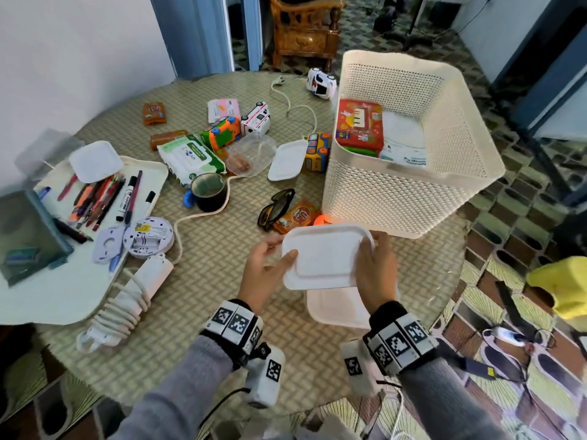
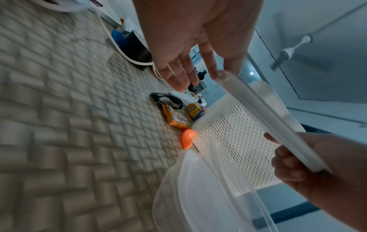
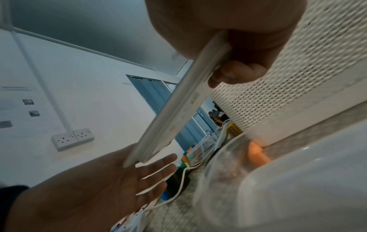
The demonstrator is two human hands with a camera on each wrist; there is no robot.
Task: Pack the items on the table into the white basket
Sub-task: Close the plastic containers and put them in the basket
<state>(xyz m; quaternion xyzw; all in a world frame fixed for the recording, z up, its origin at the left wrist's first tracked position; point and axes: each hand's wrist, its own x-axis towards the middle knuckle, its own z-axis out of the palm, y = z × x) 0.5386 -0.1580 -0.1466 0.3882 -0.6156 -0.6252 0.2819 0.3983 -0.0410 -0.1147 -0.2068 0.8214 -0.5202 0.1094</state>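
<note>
Above the table (image 1: 222, 249), just in front of the basket (image 1: 409, 198), a white lid (image 1: 327, 255) is held between both hands. The right hand (image 1: 376, 268) has thumb on top and fingers curled under the lid's right edge, a firm pinch that both wrist views confirm. The left hand (image 1: 266, 268) lies against the left edge with its fingers (image 2: 178, 73) nearly straight and spread, the thumb resting on top; it steadies more than it clamps. Right under the lid sits a clear tub (image 1: 340, 306) on the table, open at the top.

Judging from this, the step in hand is capping the tub before it goes into the basket, though the lid might equally be packed alone. The lid is tilted, its left side lower in the wrist views, so the next move calls for levelling it, lining its corners up with the tub's rim and pressing down all round. After that, lifting tub and lid over the basket's near wall would need both hands or a wider grasp.

Inside the basket already lie a red box (image 1: 360, 128) and a white pack (image 1: 405, 144), leaving room on the near side. Beside the basket on the table wait sunglasses (image 1: 274, 208), an orange packet (image 1: 298, 215), a yellow toy bus (image 1: 316, 150), another tub (image 1: 251, 154) with its lid (image 1: 287, 160), wipes (image 1: 190, 157), a mug (image 1: 209, 192) and more. Most of the packing is not yet done.
</note>
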